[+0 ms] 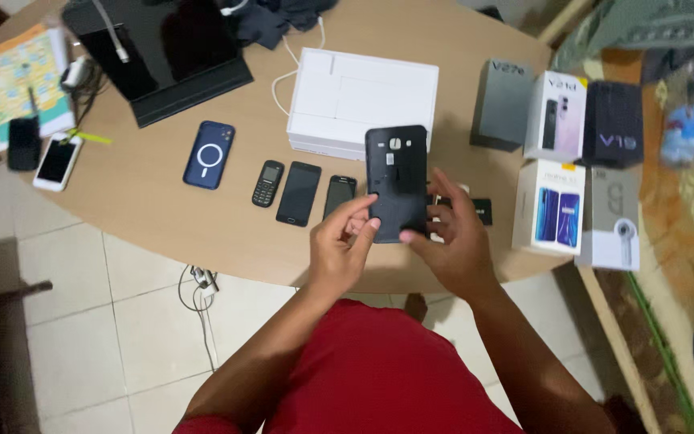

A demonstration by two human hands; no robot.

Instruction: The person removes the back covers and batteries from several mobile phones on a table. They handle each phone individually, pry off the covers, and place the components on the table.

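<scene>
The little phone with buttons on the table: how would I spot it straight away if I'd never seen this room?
Start at the big white flat box in the middle of the round wooden table. Just in front of it, toward the person, lies a short row of dark phones; the keypad phone is the leftmost, right of the blue-cased phone. It alone is small, with physical keys under a tiny screen.

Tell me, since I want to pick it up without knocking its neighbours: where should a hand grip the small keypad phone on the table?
Grip the keypad phone by its two long side edges, coming from straight above. It lies flat, face up, lengthwise toward the table edge. The blue-cased phone lies well clear on one side, but the black slab phone sits close on the other, so probably keep fingers narrow there.
</scene>
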